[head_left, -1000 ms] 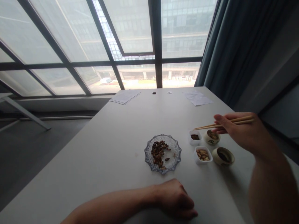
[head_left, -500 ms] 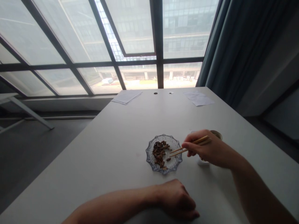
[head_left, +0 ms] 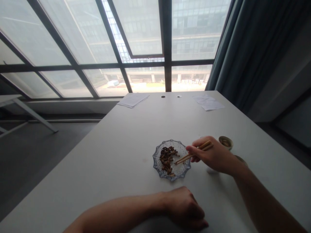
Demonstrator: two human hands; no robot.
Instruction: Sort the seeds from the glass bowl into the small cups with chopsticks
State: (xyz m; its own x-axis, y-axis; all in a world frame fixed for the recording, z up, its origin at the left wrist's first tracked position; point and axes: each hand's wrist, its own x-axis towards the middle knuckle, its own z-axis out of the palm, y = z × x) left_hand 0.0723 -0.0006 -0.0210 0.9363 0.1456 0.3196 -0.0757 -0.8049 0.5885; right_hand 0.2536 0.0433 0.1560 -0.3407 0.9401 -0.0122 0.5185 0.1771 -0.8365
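My right hand (head_left: 212,157) is closed round a pair of wooden chopsticks (head_left: 191,154). Their tips reach into a scalloped glass dish (head_left: 182,170) that holds a pile of dark seeds (head_left: 166,156). The hand covers most of the small cups at the dish's right; a round cup (head_left: 225,142) shows behind it, and the rim of another (head_left: 241,159) beside the wrist. My left hand (head_left: 186,208) rests on the white table (head_left: 116,155) in front of the dish, fingers curled in a loose fist, nothing visible in it.
Sheets of paper (head_left: 133,99) lie at the table's far left, and more paper (head_left: 209,103) at the far right. Two cable holes (head_left: 170,96) sit at the far edge. A large window lies beyond, with a dark curtain (head_left: 245,48) to the right.
My right hand came down and left from above the cups, and the chopstick tips are now in the dish. The left hand stayed put.
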